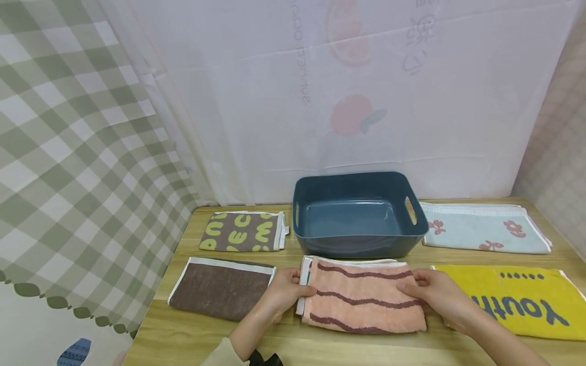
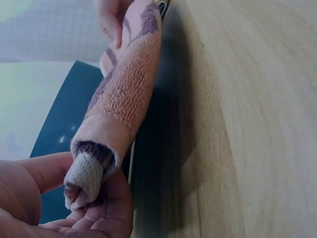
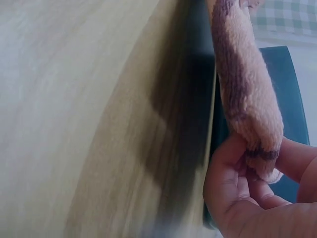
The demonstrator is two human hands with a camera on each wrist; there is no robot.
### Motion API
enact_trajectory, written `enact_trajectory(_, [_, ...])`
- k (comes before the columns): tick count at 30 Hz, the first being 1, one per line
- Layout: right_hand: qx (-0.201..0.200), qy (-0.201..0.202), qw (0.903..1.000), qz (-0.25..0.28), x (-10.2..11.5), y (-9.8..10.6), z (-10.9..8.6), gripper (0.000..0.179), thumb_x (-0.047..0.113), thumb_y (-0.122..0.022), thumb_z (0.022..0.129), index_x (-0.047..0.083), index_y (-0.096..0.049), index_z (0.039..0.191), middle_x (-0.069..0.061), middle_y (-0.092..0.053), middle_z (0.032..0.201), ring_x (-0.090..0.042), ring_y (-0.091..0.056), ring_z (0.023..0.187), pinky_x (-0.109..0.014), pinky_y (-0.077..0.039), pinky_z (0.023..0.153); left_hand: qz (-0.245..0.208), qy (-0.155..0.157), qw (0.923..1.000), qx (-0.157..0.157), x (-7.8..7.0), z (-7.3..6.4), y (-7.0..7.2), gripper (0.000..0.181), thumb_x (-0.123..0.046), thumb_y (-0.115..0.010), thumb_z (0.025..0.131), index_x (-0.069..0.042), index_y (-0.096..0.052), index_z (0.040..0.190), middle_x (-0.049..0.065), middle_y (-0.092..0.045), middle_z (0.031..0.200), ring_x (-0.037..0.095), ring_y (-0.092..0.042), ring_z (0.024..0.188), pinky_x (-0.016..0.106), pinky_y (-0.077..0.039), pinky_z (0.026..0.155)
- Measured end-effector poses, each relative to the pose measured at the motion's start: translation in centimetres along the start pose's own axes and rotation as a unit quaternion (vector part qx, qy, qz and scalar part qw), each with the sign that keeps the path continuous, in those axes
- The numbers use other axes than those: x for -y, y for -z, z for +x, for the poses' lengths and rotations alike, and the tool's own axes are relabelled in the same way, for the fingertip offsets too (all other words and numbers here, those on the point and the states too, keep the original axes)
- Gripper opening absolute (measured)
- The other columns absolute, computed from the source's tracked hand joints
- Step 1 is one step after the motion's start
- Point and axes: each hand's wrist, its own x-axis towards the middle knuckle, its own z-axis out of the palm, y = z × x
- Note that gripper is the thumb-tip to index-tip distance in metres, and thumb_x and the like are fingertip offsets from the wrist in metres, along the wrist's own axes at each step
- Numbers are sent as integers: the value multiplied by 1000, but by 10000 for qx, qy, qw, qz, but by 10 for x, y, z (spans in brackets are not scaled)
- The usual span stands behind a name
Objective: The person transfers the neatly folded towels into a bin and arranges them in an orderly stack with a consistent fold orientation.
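Note:
A folded peach towel (image 1: pixel 363 295) with wavy dark-red stripes is held level between both hands, in front of the bin. My left hand (image 1: pixel 285 292) pinches its left end, thumb on top and fingers beneath. At the opposite end my right hand (image 1: pixel 437 297) grips the edge the same way. In the left wrist view, rolled layers of the towel (image 2: pixel 119 99) show at the end beside the thumb, and a shadow lies on the tabletop below. The right wrist view has the towel (image 3: pixel 247 84) narrowing into the pinch of thumb and fingers.
Behind the towel stands a dark teal bin (image 1: pixel 359 246) with handle holes. Folded towels flank it: a brown lettered one (image 1: pixel 244 231), a plain brown one (image 1: pixel 222 290), a pale blue flowered one (image 1: pixel 485 229) and a yellow one (image 1: pixel 526 300). White cloth (image 1: pixel 274 127) hangs at the back.

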Motion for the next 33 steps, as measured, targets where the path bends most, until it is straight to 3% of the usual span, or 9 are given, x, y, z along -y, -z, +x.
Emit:
enact_trajectory(6, [351, 123, 9981, 482, -1, 7, -8, 49, 22, -69, 104, -16, -56, 133, -9, -74, 109, -21, -74, 95, -38, -63, 78, -120, -83, 9997, 184, -3, -6, 3, 26, 8, -75, 90, 9, -67, 115, 16, -77, 95, 30, -77, 87, 40, -63, 75])
enact_trajectory(11, [334, 116, 9978, 554, 2, 9, -12, 44, 20, -69, 104, -13, -59, 130, -8, -74, 108, -20, -73, 94, -37, -63, 77, -387, 47, 9982, 445, -8, -9, 7, 29, 7, -74, 92, 8, -66, 119, 16, -77, 98, 33, -77, 89, 43, -64, 74])
enact_trajectory(17, [244, -39, 9986, 468, 9, 12, -19, 46, 23, -71, 102, -11, -59, 131, -8, -73, 109, -22, -71, 95, -38, -62, 78, -776, 39, 9942, 740, -16, -14, 12, 32, 8, -72, 92, 9, -64, 123, 18, -76, 103, 33, -77, 93, 44, -63, 77])
enact_trajectory(27, [137, 164, 9997, 140, 23, 24, -27, 52, 28, -72, 102, -10, -58, 135, -8, -74, 112, -21, -70, 96, -34, -61, 80, -767, -149, 9926, 934, -32, -20, 17, 33, 5, -72, 94, 9, -62, 125, 16, -76, 101, 29, -77, 91, 43, -63, 79])
enact_trajectory(33, [171, 253, 9995, 27, 33, 32, -33, 47, 30, -67, 105, -8, -59, 132, -6, -72, 114, -18, -69, 100, -34, -60, 85, -602, -296, 9933, 942, -40, -23, 18, 34, 1, -73, 95, 8, -62, 126, 13, -76, 98, 22, -76, 85, 35, -63, 73])
